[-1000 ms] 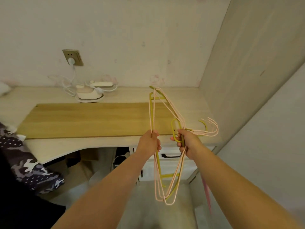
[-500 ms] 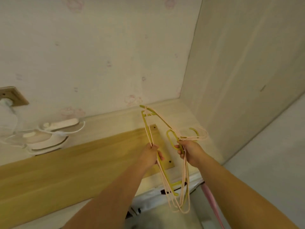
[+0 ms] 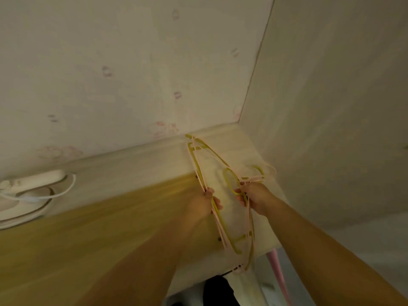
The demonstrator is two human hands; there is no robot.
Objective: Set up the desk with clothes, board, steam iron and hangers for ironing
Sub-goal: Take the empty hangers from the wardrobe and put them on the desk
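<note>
Both grips close on the hangers (image 3: 223, 173): left hand (image 3: 205, 203) on the bars, right hand (image 3: 254, 196) by the hooks, above the desk (image 3: 234, 149) beside the board (image 3: 110, 228).

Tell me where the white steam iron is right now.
In the head view, the white steam iron sits at the far left on the pale desk, just behind the wooden board, beside a white power strip.
</note>
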